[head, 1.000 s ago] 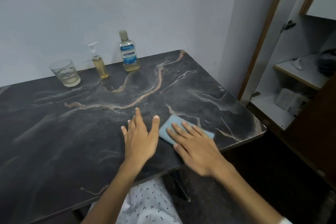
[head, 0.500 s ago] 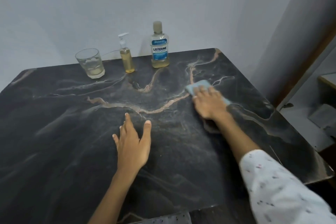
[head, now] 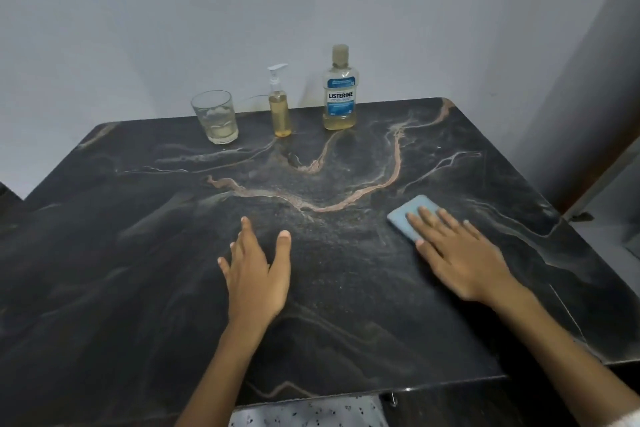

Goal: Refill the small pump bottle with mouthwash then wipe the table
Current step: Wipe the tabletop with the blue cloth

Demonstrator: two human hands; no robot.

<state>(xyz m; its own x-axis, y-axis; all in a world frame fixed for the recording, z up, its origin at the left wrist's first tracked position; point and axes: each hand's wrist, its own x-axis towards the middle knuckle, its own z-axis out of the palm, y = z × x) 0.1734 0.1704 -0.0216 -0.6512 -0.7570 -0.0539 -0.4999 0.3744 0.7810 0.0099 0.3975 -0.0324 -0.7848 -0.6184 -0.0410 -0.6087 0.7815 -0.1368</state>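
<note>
A small pump bottle (head: pixel 280 110) with amber liquid stands at the back of the dark marble table (head: pixel 138 253), beside a Listerine mouthwash bottle (head: pixel 340 94) with a little liquid at its bottom. My right hand (head: pixel 457 250) lies flat with straight fingers pressing a light blue cloth (head: pixel 408 215) onto the table's right half. My left hand (head: pixel 254 270) rests flat and spread on the table near the middle, holding nothing.
A drinking glass (head: pixel 215 116) with a little liquid stands left of the pump bottle. A pale wall runs behind the table. The table's right edge (head: pixel 568 236) borders a gap toward a wooden door frame.
My right hand has slid the blue cloth from the far right area back toward me. The left hand has stayed flat near the middle.
</note>
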